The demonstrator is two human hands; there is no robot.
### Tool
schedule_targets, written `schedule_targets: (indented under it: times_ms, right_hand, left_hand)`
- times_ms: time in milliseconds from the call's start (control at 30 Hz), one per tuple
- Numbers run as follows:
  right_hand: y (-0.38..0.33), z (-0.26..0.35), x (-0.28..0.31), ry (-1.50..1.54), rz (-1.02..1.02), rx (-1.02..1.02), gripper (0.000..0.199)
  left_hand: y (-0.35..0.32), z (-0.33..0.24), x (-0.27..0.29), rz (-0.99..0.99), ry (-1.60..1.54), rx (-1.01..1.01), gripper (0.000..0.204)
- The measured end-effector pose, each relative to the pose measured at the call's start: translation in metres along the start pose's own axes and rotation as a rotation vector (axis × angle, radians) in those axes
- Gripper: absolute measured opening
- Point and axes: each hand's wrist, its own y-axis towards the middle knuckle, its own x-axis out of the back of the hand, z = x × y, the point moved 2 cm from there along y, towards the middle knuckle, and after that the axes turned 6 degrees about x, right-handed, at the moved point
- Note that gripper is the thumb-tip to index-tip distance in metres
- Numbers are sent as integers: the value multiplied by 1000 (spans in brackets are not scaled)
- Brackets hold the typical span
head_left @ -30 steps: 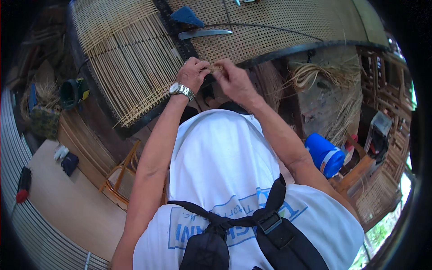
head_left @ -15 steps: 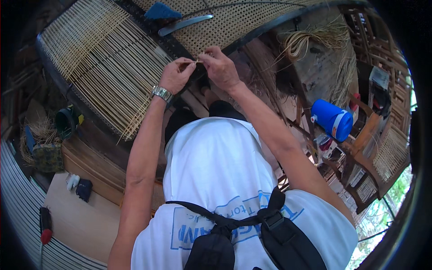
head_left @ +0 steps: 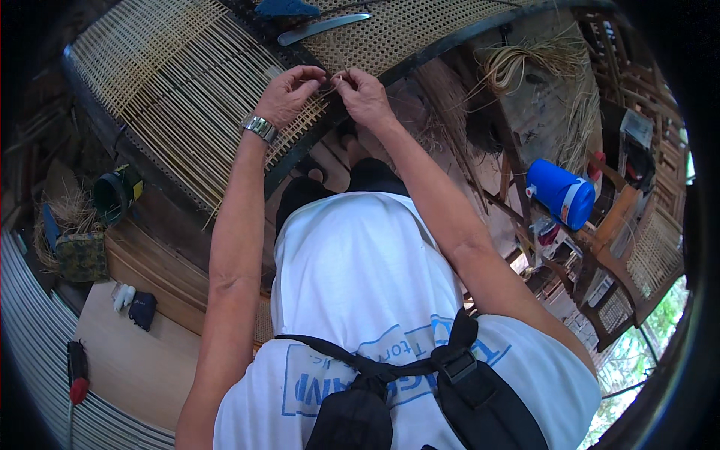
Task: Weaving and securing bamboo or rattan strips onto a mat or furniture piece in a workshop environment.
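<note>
Over the near right corner of a partly woven cane panel [head_left: 187, 97] in a dark frame, my two hands are close together, fingertips a little apart. My left hand [head_left: 285, 97], with a metal watch on its wrist, has its fingers curled and thumb and forefinger close together; what they hold, if anything, is too small to make out. My right hand [head_left: 365, 99] is closed in a pinch, with a thin pale cane strand at its fingertips. Beyond the hands lie a knife-like tool with a pale blade [head_left: 322, 30] and a blue object [head_left: 287, 8].
A finished cane panel [head_left: 420, 34] stretches along the far side. To the right are a coil of cane strands [head_left: 517, 66], a blue water jug [head_left: 561, 193] and a wooden chair [head_left: 626, 262]. A dark pot [head_left: 112, 196] and a camouflage-patterned box [head_left: 81, 255] stand at the left.
My fingertips have parted slightly and moved a little away from me. Both hands now sit over the panel's corner, which shows more fully; the view has shifted slightly.
</note>
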Motion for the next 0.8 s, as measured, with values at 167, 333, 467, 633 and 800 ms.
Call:
schedule_targets:
  times_ms: [167,333,467,633,800]
  right_hand:
    - [1,-6,-1,10,-4,1,16]
    - [-2,-10,-2,-29,-9,13,15]
    - [-5,-8,-2,-112,-100,7,14]
    - [-7,-5,-10,-73,-129,25,13]
    - [-9,-4,-14,-161,-243,137,14]
  left_hand:
    - [1,11,-3,-62,49,65,27]
    - [-7,13,-26,-215,391,71,25]
    - [-9,14,-34,-388,585,-74,21]
    - [-14,18,-30,-448,521,-50,18]
    - [-13,12,-28,-364,415,-21,15]
